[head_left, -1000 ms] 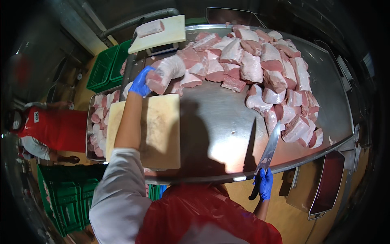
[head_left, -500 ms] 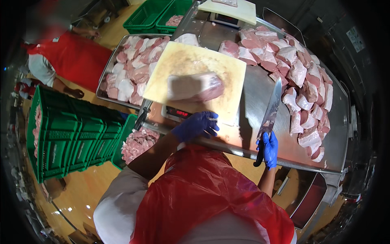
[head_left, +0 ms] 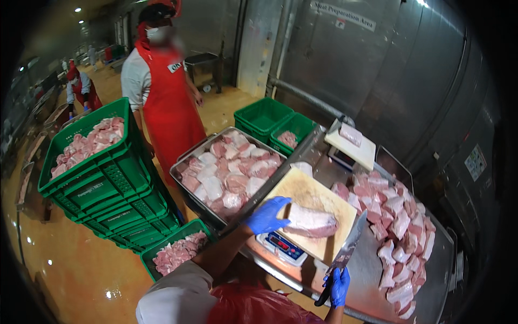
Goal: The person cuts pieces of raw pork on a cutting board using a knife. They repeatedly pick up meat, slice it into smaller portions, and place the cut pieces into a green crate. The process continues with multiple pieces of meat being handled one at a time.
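Note:
A long slab of raw pork [head_left: 311, 221] lies on the pale cutting board [head_left: 280, 189], its white fat side up. My left hand [head_left: 268, 216], in a blue glove, is at the slab's left end, fingers stretched out and apart; whether the fingertips touch the meat is hard to tell. In my right hand [head_left: 338, 286], also gloved in blue, the dark handle of a large knife [head_left: 352, 242] is gripped. Its broad blade points up and away along the board's right edge. Under the board's near side sits a digital scale [head_left: 281, 248] with a lit red display.
Cut pork pieces [head_left: 402, 232] are heaped on the right of the steel table [head_left: 364, 278]. A steel tray [head_left: 175, 178] full of pork stands left of the board. Green crates [head_left: 108, 189] with meat are stacked further left. A person in a red apron [head_left: 167, 97] stands beyond the tray.
My view has tilted up and left. My left hand has moved from the board's near edge to the slab's left end, its fingers stretching out. My right hand still holds the knife.

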Motion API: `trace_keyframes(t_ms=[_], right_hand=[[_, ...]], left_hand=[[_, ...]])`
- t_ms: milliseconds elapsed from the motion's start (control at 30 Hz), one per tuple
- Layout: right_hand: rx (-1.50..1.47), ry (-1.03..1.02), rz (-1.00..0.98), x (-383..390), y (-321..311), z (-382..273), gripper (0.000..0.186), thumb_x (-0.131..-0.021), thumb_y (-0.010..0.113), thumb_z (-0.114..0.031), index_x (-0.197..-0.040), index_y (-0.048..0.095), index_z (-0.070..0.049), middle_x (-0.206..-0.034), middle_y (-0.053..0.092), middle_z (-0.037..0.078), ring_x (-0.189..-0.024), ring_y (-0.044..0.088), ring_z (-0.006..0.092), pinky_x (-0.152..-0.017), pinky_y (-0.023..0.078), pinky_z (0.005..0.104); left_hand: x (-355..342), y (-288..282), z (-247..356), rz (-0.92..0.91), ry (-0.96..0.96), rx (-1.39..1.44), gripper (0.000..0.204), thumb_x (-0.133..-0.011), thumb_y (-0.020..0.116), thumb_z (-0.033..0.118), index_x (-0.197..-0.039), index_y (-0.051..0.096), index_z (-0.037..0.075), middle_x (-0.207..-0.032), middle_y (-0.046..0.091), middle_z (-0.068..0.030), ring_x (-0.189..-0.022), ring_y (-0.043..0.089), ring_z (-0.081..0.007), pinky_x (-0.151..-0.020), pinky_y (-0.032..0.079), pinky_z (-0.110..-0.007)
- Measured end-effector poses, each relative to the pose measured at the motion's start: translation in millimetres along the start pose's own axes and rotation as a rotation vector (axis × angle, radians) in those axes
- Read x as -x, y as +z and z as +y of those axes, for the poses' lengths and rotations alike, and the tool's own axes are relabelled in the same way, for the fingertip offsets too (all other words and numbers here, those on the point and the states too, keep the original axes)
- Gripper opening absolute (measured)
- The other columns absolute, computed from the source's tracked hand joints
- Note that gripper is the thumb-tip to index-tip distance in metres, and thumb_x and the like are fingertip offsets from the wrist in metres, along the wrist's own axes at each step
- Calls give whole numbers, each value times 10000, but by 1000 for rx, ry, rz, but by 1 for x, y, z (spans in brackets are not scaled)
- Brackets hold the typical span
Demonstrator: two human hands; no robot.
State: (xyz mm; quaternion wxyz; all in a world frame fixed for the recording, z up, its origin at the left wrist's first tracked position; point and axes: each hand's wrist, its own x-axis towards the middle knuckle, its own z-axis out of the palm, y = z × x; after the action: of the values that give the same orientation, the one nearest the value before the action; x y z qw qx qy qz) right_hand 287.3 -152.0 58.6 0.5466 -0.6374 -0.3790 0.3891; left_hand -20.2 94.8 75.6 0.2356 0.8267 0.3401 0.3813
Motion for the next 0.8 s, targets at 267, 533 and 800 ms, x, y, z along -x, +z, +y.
trace_keyframes(t_ms=[267, 533, 800], right_hand=[[-57, -48, 57, 9, 27, -9, 207, -1053, 526, -263, -1104, 537, -63, -787, 613, 58, -578, 615, 144, -429, 500, 275], [-56, -30, 90, 8, 5, 8, 189, -1057, 510, -232, -1127, 534, -58, -776, 597, 56, -554, 601, 148, -439, 498, 279], [-189, -57, 58, -46, -30, 12, 207, -1060, 517, -239, -1150, 526, -52, -787, 592, 52, -557, 591, 138, -437, 484, 264]], left_hand=[[-29, 20, -2, -370, -22, -24, 885, -820, 774, 354, -1539, 331, 92, -1575, 273, -284, -1451, 288, -445, -1189, 271, -483], [-39, 40, -8, -336, -16, -41, 873, -824, 761, 402, -1526, 352, 86, -1553, 318, -287, -1436, 305, -460, -1185, 277, -495], [-35, 59, 4, -204, 72, -81, 776, -842, 754, 450, -1460, 465, 81, -1473, 447, -255, -1365, 407, -432, -1154, 321, -486]])
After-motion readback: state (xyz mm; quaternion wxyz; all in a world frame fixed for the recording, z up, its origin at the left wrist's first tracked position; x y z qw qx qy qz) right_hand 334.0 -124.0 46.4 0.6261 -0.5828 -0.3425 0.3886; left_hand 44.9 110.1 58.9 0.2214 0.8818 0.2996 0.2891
